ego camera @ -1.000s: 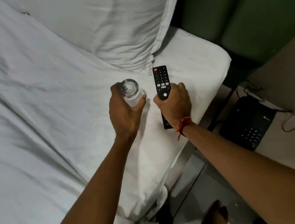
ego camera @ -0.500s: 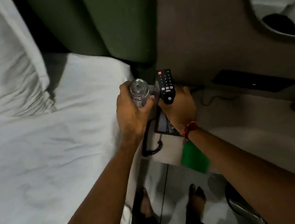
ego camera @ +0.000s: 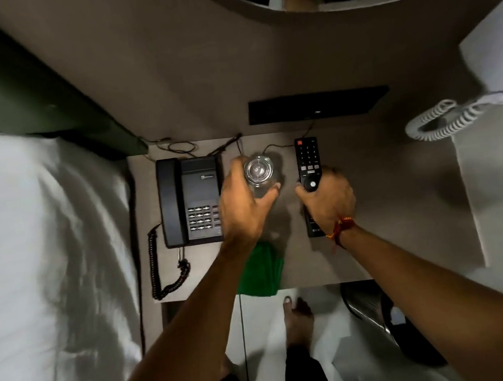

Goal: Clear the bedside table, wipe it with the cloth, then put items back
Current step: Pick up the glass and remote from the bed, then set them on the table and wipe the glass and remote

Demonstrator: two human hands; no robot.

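My left hand grips a clear drinking glass over the middle of the brown bedside table. A black TV remote is in my right hand, lengthwise over the table to the right of the glass. I cannot tell whether the glass or the remote touches the tabletop. A green cloth lies at the table's front edge, partly under my left forearm. The black desk phone sits at the table's left end, its coiled cord hanging off the front.
The white bed runs along the left of the table. A black panel is set in the wall behind. A white coiled cord hangs at the right. Bare feet and a dark bin are on the floor below.
I turned from the bed to the bedside table. Both hands carried the glass and the remote from above the sheet to above the tabletop, right of the phone.
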